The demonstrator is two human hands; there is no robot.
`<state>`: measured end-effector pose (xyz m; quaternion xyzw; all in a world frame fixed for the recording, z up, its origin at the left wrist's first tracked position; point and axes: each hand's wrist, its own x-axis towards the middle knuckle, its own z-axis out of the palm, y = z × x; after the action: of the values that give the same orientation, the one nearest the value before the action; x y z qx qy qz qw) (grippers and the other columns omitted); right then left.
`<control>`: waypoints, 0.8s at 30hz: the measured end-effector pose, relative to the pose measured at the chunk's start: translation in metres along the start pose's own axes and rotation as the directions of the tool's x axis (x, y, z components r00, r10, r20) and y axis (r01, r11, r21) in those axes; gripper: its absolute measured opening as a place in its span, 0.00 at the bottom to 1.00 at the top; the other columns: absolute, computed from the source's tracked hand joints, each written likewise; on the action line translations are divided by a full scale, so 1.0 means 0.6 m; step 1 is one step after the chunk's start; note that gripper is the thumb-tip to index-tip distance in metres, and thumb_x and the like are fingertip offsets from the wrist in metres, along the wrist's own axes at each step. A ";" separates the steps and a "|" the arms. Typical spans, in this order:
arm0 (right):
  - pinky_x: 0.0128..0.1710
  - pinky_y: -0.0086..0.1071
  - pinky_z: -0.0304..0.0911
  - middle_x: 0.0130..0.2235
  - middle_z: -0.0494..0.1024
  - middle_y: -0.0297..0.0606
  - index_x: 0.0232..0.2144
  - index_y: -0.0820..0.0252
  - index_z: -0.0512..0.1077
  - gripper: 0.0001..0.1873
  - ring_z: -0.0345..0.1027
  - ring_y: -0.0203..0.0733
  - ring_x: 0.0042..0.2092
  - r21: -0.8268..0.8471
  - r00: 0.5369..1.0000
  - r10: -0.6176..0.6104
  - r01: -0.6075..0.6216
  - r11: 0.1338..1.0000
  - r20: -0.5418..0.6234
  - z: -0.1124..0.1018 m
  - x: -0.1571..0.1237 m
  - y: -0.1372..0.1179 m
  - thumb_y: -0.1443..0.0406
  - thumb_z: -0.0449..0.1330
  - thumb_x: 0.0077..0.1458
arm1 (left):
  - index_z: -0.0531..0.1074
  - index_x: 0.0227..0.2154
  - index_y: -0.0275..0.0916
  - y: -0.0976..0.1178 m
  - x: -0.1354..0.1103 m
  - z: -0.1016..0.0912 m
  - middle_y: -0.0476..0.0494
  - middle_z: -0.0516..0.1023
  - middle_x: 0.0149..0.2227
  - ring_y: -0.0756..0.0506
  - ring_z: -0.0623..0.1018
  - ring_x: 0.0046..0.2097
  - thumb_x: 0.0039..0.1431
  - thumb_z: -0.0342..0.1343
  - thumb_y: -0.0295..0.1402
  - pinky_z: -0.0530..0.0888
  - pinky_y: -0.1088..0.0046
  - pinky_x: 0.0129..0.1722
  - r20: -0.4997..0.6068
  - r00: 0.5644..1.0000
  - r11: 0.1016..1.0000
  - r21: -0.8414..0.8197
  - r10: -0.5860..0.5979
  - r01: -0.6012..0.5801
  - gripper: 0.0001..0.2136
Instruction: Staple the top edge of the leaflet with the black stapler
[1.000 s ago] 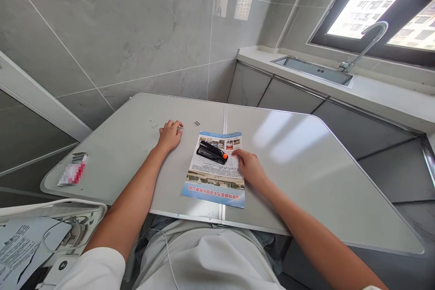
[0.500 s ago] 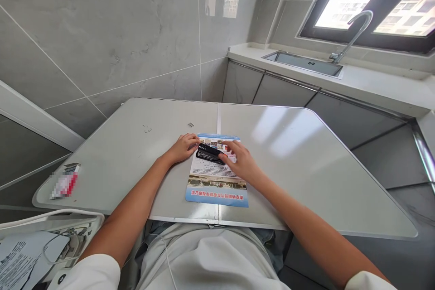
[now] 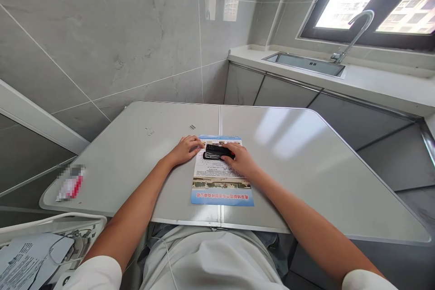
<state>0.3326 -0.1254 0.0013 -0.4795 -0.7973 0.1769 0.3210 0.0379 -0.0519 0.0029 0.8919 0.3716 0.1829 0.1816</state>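
A printed leaflet [image 3: 220,180] with a blue lower band lies on the grey folding table [image 3: 306,154] in front of me. On its upper part sits a black stapler [image 3: 215,151] with an orange end. My right hand [image 3: 238,159] is closed over the stapler's right end. My left hand [image 3: 186,148] rests at the leaflet's top left corner, fingers curled beside the stapler's left end. A small strip of staples [image 3: 192,127] lies on the table beyond my left hand.
A small red and white box [image 3: 70,183] sits near the table's left edge. Tiled walls stand behind the table. A counter with a sink [image 3: 304,63] and a tap [image 3: 353,31] runs at the right under a window. Papers and cables [image 3: 41,249] lie at lower left.
My left hand came from the bare table onto the leaflet's corner. My right hand moved up and closed over the stapler, which turned to lie more level across the page.
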 end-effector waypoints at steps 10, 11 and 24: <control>0.44 0.43 0.69 0.40 0.82 0.40 0.33 0.51 0.81 0.10 0.72 0.48 0.42 0.045 0.959 -0.218 0.230 0.972 -0.183 -0.055 -0.002 0.033 0.57 0.65 0.66 | 0.80 0.48 0.43 0.016 -0.012 -0.031 0.41 0.81 0.53 0.41 0.78 0.56 0.69 0.57 0.44 0.72 0.61 0.61 -0.019 1.000 0.940 -0.341 0.020 -0.026 0.13; 0.43 0.42 0.69 0.40 0.82 0.39 0.32 0.51 0.82 0.11 0.72 0.47 0.42 0.058 0.962 -0.214 0.227 0.972 -0.170 -0.056 -0.002 0.034 0.57 0.65 0.67 | 0.79 0.50 0.43 0.016 -0.013 -0.031 0.41 0.80 0.54 0.40 0.78 0.56 0.67 0.60 0.46 0.72 0.61 0.60 0.014 1.000 0.930 -0.368 0.024 -0.017 0.15; 0.47 0.43 0.66 0.39 0.81 0.39 0.22 0.54 0.73 0.20 0.71 0.46 0.41 0.110 0.994 -0.085 0.093 0.990 -0.074 -0.059 0.003 0.031 0.57 0.61 0.66 | 0.83 0.42 0.43 0.011 -0.001 -0.003 0.41 0.83 0.50 0.40 0.78 0.54 0.59 0.69 0.44 0.72 0.58 0.58 0.004 0.994 0.963 -0.249 0.106 -0.102 0.13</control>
<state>0.3682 -0.1155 0.0168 -0.4302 -0.7952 0.1905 0.3824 0.0406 -0.0560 0.0075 0.8820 0.2969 0.2293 0.2852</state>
